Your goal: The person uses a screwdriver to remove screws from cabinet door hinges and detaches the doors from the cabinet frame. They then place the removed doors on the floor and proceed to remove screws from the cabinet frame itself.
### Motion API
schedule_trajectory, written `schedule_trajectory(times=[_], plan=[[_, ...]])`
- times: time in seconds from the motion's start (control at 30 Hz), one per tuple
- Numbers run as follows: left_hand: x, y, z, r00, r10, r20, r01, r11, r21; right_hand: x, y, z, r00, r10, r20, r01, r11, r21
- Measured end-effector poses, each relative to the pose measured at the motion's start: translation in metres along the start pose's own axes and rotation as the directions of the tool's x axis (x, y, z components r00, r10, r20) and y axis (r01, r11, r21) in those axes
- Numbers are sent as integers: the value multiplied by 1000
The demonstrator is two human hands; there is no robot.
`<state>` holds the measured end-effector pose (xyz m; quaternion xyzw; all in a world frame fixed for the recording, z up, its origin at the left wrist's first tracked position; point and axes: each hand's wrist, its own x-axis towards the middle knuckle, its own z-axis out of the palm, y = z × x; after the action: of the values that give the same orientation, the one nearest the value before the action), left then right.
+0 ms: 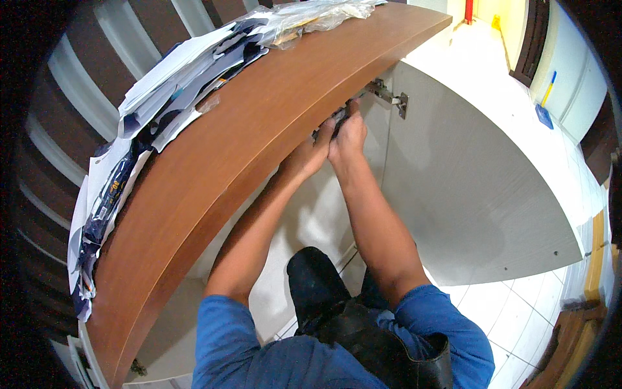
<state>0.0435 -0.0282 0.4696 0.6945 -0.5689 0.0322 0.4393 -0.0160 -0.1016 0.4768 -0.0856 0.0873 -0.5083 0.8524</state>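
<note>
My left hand [317,146] and my right hand [350,134] are close together under the front edge of a brown wooden countertop [259,97]. Both are closed around a small dark and metallic piece [338,119]; fingers and the counter's edge hide most of it, so its kind does not show. Just right of them, a metal hinge [392,97] joins the cabinet to its light grey door [466,168]. That door stands swung out to the right. Beneath my forearms is the pale cabinet interior [311,220].
Papers [175,78] and crumpled plastic packaging [317,16] lie along the counter's far side, by a striped brown and white wall [84,104]. White floor tiles [505,311] spread beyond the door. A blue dustpan-like tool with a yellow handle [545,110] leans at the far right.
</note>
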Motion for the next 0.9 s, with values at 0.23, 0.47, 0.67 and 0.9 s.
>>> schedule_trajectory(times=[0.23,0.47,0.67,0.9], plan=[[6,12,6,1000,-20,-4,20,999,40,18,-3,-8,1000,-20,-6,20,1000,-15],[12,2,16,999,-35,26,35,999,1,26,-10,-9,1000,-10,11,10,1000,-21],[11,-1,16,999,-34,-8,34,999,2,22,-7,-6,999,-31,22,33,998,-53],[12,-5,20,999,-32,11,32,999,-28,27,-7,-9,999,-43,32,44,997,-56]])
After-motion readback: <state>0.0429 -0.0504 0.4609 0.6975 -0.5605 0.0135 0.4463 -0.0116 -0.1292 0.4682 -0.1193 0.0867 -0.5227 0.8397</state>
